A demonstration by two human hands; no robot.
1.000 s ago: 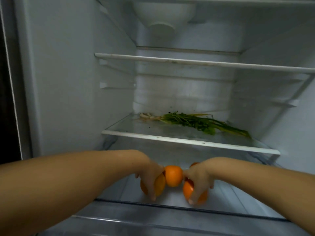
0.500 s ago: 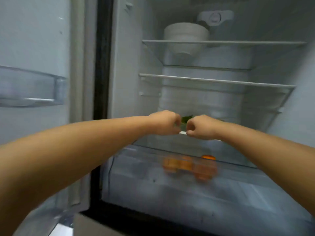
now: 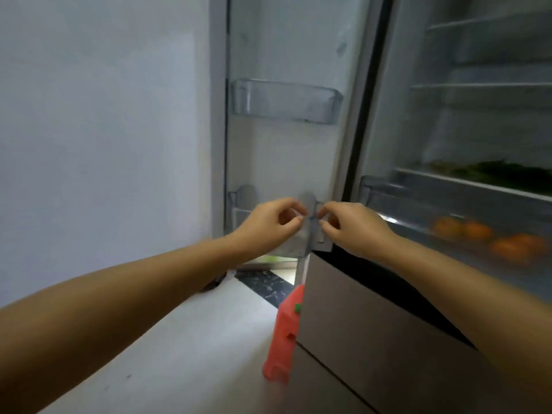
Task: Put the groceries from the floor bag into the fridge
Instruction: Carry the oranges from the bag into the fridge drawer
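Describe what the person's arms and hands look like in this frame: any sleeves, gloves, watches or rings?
Both forearms are bare right up to the frame edge, with no sleeves in view. The left hand and right hand wear no gloves. No watch, bracelet or ring shows on either wrist or on the fingers, though the picture is slightly blurred.

Both arms bare, stretched forward, converging at centre. Left hand [image 3: 270,224] and right hand [image 3: 351,227] side by side, narrow gap between, level with each other. Fingers of each loosely curled, thumb near fingertips. Neither visibly holds anything. Left forearm enters from lower left, right from lower right.
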